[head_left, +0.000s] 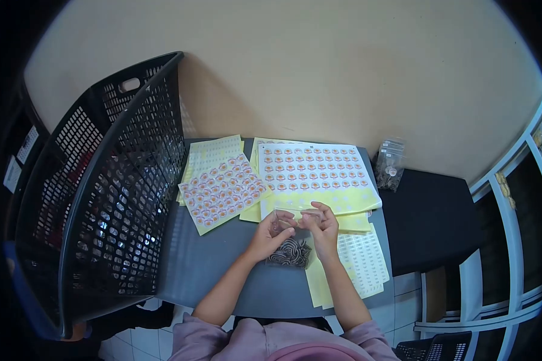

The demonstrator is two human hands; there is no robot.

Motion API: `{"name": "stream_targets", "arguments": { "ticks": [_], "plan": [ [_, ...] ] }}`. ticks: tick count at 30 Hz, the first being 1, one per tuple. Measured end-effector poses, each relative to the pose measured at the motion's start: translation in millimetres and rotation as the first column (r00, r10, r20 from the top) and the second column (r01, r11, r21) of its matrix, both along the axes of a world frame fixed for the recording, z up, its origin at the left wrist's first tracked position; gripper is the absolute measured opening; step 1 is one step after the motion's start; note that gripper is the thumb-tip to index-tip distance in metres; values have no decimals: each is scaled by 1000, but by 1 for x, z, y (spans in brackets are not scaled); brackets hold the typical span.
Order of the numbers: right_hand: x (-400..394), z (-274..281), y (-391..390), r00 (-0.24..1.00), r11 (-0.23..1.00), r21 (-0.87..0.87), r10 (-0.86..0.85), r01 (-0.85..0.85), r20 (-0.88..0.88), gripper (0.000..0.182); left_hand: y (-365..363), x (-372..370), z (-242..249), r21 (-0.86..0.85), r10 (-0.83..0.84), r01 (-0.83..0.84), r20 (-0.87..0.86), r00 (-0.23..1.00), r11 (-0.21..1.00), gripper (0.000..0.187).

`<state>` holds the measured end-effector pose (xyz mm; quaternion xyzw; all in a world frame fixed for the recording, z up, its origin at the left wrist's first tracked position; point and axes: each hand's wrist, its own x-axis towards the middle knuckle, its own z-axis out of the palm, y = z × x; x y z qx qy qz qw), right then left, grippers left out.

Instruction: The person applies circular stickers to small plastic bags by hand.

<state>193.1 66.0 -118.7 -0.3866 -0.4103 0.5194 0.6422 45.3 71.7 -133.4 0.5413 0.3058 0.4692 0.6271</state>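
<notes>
A clear plastic bag with dark, curled, striped pieces in its lower part is over the grey table in front of me. My left hand is closed on the bag's upper left side, thumb across its front. At the upper right of the bag, my right hand has thumb and fingers pinched on the clear plastic. Just beyond my hands is a sheet of round orange-and-pink stickers. Another such sticker sheet lies slanted to the left. Yellow-edged label sheets are beside my right forearm.
A large black perforated basket stands at the left of the grey table. To the right, a filled clear bag is on a black-covered surface. White shelving curves along the right side, and a wall rises behind the table.
</notes>
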Motion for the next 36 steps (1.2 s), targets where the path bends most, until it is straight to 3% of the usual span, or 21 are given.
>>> {"name": "stream_targets", "arguments": {
  "ticks": [3,5,10,12,16,18,25,36],
  "plan": [
    [1,-3,-3,999,1000,13,-18,17,51,33,-2,4,-2,64,-17,16,11,1000,998,30],
    [1,-2,-4,999,1000,12,6,-7,52,33,-3,6,-2,165,57,-63,39,998,984,25],
    [-8,2,-10,992,999,6,51,-52,119,33,-4,3,4,14,199,-201,69,978,980,16],
    [-10,1,-10,992,999,11,35,-37,120,33,-3,2,5,80,217,-215,-14,976,973,16],
    [-9,-2,-11,991,999,37,33,-38,130,34,-7,8,7,122,248,-254,66,967,959,16],
    [-11,2,-13,989,996,82,29,-41,142,35,-8,6,10,129,278,-274,-17,960,953,18],
    [-11,-3,-13,981,993,113,0,-22,195,32,-8,7,10,164,299,-298,19,954,940,26],
    [-16,3,-17,973,991,134,-38,7,227,27,-10,5,14,224,352,-330,-69,933,917,41]
  ]
}}
